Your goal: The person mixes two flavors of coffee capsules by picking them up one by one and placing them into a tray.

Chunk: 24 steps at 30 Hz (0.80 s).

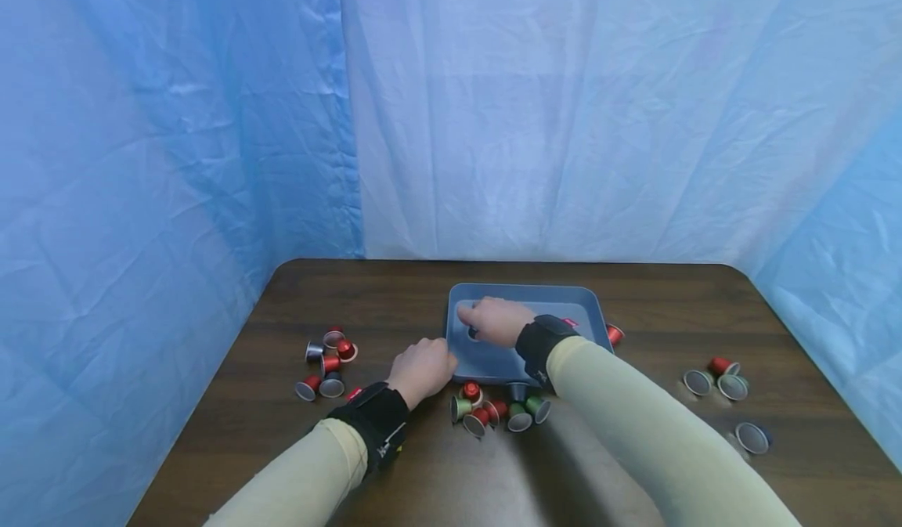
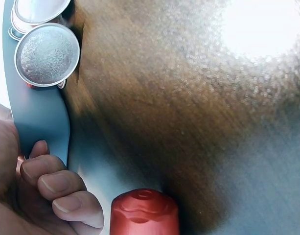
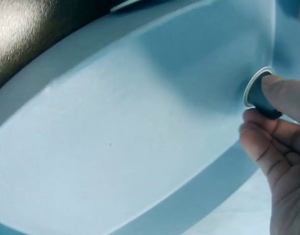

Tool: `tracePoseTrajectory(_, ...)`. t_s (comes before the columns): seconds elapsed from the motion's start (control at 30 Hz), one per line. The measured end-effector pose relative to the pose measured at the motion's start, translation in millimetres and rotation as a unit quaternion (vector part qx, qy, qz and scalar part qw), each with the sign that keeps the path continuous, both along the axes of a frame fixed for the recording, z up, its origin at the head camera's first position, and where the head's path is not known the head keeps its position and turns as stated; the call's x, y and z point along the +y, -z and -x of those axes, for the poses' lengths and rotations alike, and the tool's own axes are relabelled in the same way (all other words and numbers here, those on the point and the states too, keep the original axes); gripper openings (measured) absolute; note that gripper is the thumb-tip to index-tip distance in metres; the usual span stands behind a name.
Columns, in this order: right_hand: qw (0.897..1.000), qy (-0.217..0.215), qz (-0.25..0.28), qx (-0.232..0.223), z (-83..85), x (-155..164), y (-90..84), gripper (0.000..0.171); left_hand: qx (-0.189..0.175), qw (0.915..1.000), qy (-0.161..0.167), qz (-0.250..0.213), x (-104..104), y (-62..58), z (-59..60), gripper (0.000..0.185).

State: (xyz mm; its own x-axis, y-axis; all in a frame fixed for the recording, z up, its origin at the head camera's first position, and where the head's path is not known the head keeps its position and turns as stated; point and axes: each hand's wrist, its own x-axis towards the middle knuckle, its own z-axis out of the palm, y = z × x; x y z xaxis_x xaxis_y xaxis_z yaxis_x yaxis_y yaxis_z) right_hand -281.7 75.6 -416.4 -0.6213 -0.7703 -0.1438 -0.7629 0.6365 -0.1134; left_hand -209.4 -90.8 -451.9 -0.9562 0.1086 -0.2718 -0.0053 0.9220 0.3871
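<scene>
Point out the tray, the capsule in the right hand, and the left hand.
tray [image 1: 564, 301], head view, bare floor near the far rim
dark capsule [image 3: 260, 98], right wrist view, its side wall
left hand [image 1: 421, 368], head view, back of the hand

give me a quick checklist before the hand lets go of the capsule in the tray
1. Right hand pinches the dark capsule: ok.
2. Capsule is over the blue tray, inside its rim: ok.
3. Capsule rests on the tray floor: cannot tell.
4. Left hand grips the tray's near-left rim to steady it: ok.
5. Tray floor under the capsule is bare: ok.
6. Loose capsules by the tray's near edge sit clear of the right sleeve: cannot tell.
</scene>
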Motion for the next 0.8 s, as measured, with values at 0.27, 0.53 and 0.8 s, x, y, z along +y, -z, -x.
tracePoseTrajectory(0.27, 0.999, 0.013, -0.027, 0.01, -4.6, -6, 6.4, 0.018, 0.004, 1.0, 0.003, 0.007, 0, -0.3, 1.2, 0.025)
tracePoseTrajectory(0.53, 0.999, 0.016, -0.035, 0.001, 1.7, -9, 11.5, 0.024, 0.003, 0.9999, 0.003, 0.01, -1, -1.9, 1.2, 0.025)
tracePoseTrajectory(0.8, 0.999, 0.02, -0.049, -0.005, 9.6, -6, 12.2, 0.028, 0.003, 1.0, -0.004, 0.005, -2, 1.0, 3.0, 0.026)
